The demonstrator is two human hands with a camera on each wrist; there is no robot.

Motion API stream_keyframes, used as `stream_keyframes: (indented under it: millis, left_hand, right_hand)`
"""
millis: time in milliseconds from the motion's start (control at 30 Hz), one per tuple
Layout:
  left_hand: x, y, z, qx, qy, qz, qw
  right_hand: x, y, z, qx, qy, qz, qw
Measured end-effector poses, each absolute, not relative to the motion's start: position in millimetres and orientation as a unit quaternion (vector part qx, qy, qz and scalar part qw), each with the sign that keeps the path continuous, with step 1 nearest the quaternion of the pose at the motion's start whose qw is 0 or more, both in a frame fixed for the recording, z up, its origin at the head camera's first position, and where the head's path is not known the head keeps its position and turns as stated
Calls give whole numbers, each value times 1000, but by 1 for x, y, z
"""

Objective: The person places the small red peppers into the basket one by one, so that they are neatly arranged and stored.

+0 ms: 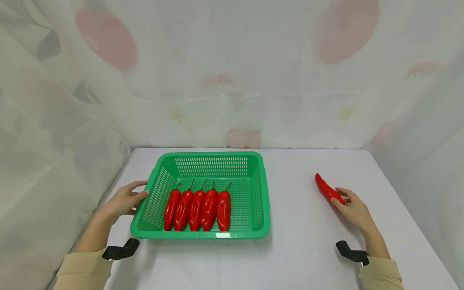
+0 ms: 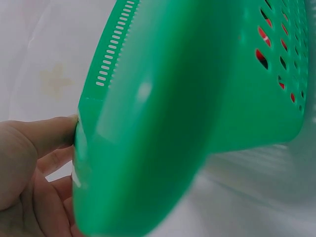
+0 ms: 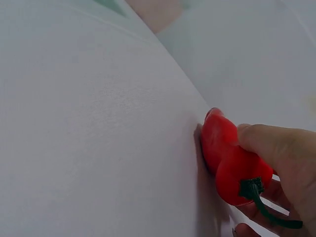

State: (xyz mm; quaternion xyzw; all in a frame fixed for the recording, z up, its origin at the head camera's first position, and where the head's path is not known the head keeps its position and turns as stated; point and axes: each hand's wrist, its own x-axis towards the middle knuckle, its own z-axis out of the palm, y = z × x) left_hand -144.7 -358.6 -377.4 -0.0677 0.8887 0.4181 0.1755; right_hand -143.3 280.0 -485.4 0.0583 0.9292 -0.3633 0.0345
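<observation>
A green plastic basket [image 1: 174, 234] with slotted walls stands left of the middle of the table. Several glossy red chili peppers [image 1: 195, 210] lie side by side in it, their stems toward the back. My left hand [image 1: 125, 199] grips the basket's left rim; in the left wrist view the thumb [image 2: 54, 132] presses on the edge. Far to the right, my right hand [image 1: 356, 210] holds another red chili pepper [image 1: 326, 189] by its stem end. Its green stem [image 3: 266, 211] curves out beside the fingers in the right wrist view, with the body close over the table.
The white-covered table [image 1: 293, 257] reaches back to a pale patterned curtain [image 1: 282, 80]. More of this cloth hangs along the left and right sides. A black wrist mount [image 1: 121, 250] sits on the left sleeve, and another mount [image 1: 352, 253] on the right.
</observation>
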Motion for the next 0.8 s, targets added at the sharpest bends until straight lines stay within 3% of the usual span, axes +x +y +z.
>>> stream_keyframes:
  millis: [800]
  left_hand:
    - [-145,-358,-377,-68,887,421,176]
  right_hand:
    - [-162,277,-483,-1,939,-342,-39]
